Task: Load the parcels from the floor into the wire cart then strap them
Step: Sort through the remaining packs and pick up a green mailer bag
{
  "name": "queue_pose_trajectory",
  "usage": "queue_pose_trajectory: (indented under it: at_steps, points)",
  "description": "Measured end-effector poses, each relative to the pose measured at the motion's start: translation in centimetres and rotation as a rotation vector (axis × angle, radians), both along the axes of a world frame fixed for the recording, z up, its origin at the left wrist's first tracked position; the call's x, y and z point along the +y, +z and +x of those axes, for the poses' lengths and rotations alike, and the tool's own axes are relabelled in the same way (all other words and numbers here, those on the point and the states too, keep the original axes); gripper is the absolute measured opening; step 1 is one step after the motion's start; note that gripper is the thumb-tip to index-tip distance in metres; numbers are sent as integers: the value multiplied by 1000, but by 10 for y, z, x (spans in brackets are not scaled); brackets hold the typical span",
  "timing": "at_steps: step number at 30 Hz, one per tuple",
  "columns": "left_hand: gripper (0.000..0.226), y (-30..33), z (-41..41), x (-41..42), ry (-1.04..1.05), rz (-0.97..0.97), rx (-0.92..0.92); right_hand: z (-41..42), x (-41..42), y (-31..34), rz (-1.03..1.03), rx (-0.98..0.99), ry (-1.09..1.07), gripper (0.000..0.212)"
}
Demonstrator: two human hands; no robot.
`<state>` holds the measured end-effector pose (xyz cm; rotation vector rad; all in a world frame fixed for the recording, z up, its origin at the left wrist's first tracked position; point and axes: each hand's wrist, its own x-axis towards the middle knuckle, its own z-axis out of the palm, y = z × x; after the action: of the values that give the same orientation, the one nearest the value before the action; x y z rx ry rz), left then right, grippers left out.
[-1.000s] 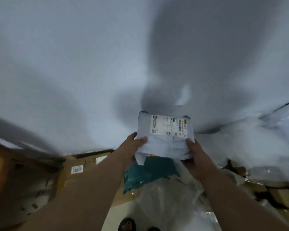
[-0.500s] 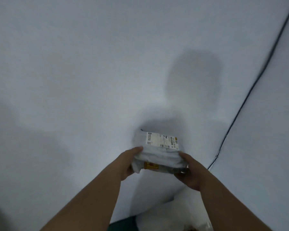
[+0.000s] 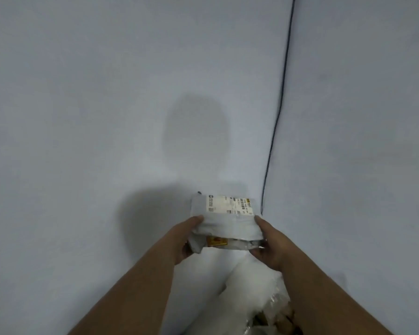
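Observation:
I hold a grey plastic mailer parcel [image 3: 224, 224] with a white shipping label on top and a yellow sticker on its near side. My left hand [image 3: 184, 240] grips its left end, thumb on top. My right hand [image 3: 270, 243] grips its right end. The parcel is held up in front of a pale wall, level and lengthwise between both hands. The wire cart is not in view.
A pale grey wall [image 3: 107, 117] fills the view. A thin dark cable [image 3: 279, 105] runs down the wall at the right, ending behind the parcel. White plastic-wrapped packages [image 3: 249, 288] lie below my arms at the bottom.
The view has swung upward and to the right, away from the cardboard boxes and teal bag on the floor. Both hands keep the same hold on the parcel.

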<state>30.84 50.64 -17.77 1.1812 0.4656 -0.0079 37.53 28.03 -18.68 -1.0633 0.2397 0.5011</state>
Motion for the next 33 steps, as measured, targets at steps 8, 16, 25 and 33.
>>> queue_pose_trajectory:
  at_steps: [8, 16, 25, 33]
  points:
    - [34, -29, 9, -152, -442, 32, 81, -84, -157, -33, -124, 41, -427, 50]
    - [39, -30, -32, -333, -870, 209, 52, -212, -331, -22, -146, -14, -693, 46]
    - [38, -36, -105, -512, -1071, 262, 5, -335, -489, -29, -160, 9, -838, 48]
    - [38, -65, -175, -641, -1127, 237, 26, -415, -608, -55, -162, 61, -867, 51]
